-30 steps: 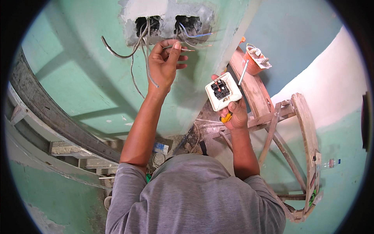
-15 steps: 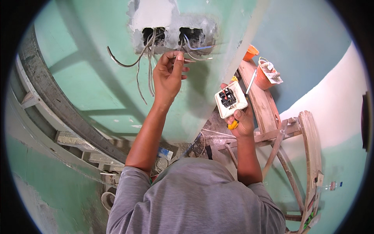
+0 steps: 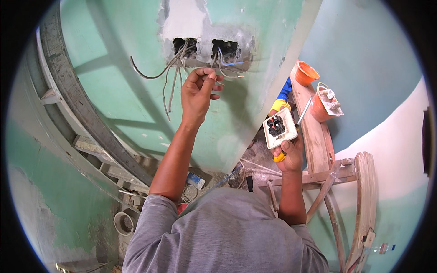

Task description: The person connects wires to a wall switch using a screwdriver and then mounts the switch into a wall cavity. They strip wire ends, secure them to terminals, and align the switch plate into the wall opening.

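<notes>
My left hand is raised to the wall, thumb and forefinger pinching a thin wire from the right-hand wall box hole. A blue wire hangs out of the same hole. From the left-hand hole several grey wires dangle. My right hand grips a white wall switch or socket plate, its black back with an orange part turned up. That hand also holds a screwdriver with a yellow handle, its shaft passing behind the plate.
Orange buckets stand on a wooden plank at the right, beside a wooden trestle. A ladder-like frame curves along the left. A blue and yellow thing shows past the wall corner. A pail sits low left.
The view has shifted slightly, so the wall and buckets appear moved. My left hand still pinches the wire, and the plate stays in my right hand. More of the blue and yellow thing shows.
</notes>
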Motion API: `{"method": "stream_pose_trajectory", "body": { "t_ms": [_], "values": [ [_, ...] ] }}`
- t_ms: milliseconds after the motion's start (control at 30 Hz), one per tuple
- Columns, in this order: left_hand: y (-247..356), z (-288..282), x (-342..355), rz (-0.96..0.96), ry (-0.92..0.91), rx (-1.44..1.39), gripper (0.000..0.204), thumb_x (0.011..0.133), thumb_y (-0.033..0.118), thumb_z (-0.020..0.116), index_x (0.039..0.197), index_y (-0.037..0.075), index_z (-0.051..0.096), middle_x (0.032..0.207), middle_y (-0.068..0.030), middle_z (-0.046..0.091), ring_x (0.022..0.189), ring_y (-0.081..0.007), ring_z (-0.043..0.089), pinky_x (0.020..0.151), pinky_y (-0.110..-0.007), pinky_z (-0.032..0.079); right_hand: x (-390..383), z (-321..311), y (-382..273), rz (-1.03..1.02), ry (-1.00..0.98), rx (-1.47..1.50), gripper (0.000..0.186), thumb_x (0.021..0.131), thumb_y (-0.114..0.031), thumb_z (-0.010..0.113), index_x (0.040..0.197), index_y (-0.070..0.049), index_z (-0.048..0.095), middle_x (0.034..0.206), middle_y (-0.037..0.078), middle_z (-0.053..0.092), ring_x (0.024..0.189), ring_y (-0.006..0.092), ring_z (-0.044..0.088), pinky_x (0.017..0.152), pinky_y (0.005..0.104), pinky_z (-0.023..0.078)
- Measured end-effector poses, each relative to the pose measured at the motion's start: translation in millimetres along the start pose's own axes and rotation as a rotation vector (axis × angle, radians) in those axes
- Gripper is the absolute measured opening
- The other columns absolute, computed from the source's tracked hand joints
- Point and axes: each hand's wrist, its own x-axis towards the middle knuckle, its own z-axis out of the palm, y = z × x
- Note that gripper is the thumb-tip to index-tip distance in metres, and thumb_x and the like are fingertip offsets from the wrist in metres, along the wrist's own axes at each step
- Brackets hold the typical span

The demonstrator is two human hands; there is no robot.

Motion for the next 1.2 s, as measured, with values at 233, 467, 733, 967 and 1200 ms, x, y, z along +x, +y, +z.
{"method": "stream_pose_trajectory", "body": {
  "t_ms": [233, 467, 733, 967, 1200],
  "values": [
    [-0.4, 3.4, -1.9, 0.024, 0.025, 0.010, 0.018, 0.102, 0.023, 0.067, 0.116, 0.011, 0.064, 0.101, -0.0054, 0.075, 0.080, -0.0122, 0.071, 0.063, -0.027, 0.056, -1.7, -15.5, -10.6, 0.004, -0.008, -0.008, 0.082, 0.083, -0.016, 0.087, 0.150, 0.002, 0.042, 0.139, 0.018, 0.060, 0.068, 0.0088, 0.060, 0.054, 0.0241, 0.051],
    [-11.2, 6.6, -7.4, 0.076, 0.056, 0.061, 0.027, 0.103, 0.023, 0.067, 0.123, 0.008, 0.058, 0.104, -0.0070, 0.076, 0.081, -0.0127, 0.071, 0.062, -0.026, 0.055, -7.3, -40.1, -12.2, 0.045, 0.016, -0.011, 0.081, 0.082, -0.014, 0.087, 0.149, 0.001, 0.043, 0.136, 0.015, 0.064, 0.068, 0.0103, 0.060, 0.055, 0.0256, 0.050],
    [-11.3, 4.7, -7.9, 0.001, 0.064, 0.183, 0.036, 0.103, 0.028, 0.067, 0.129, 0.003, 0.058, 0.111, -0.0053, 0.077, 0.084, -0.0117, 0.070, 0.066, -0.026, 0.055, -9.5, -53.0, -12.4, 0.108, -0.031, -0.047, 0.097, 0.077, -0.014, 0.090, 0.157, 0.000, 0.037, 0.148, 0.018, 0.056, 0.093, 0.0124, 0.068, 0.057, 0.0208, 0.052],
    [-5.6, 1.7, -8.3, -0.046, 0.055, 0.202, 0.035, 0.103, 0.031, 0.068, 0.126, 0.005, 0.063, 0.109, -0.0031, 0.076, 0.084, -0.0108, 0.069, 0.068, -0.026, 0.054, -10.3, -46.1, -3.3, 0.110, -0.073, -0.065, 0.098, 0.075, -0.015, 0.092, 0.155, 0.001, 0.038, 0.148, 0.020, 0.055, 0.107, 0.0161, 0.067, 0.061, 0.0213, 0.053],
    [-3.5, 0.5, -6.7, -0.093, 0.031, 0.145, 0.032, 0.102, 0.032, 0.069, 0.122, 0.008, 0.063, 0.107, -0.0020, 0.076, 0.083, -0.0105, 0.068, 0.068, -0.026, 0.054, -6.8, -28.7, 4.0, 0.096, -0.096, -0.069, 0.099, 0.075, -0.016, 0.093, 0.156, -0.001, 0.038, 0.150, 0.017, 0.054, 0.113, 0.0194, 0.066, 0.068, 0.0253, 0.055]
  ]
}}
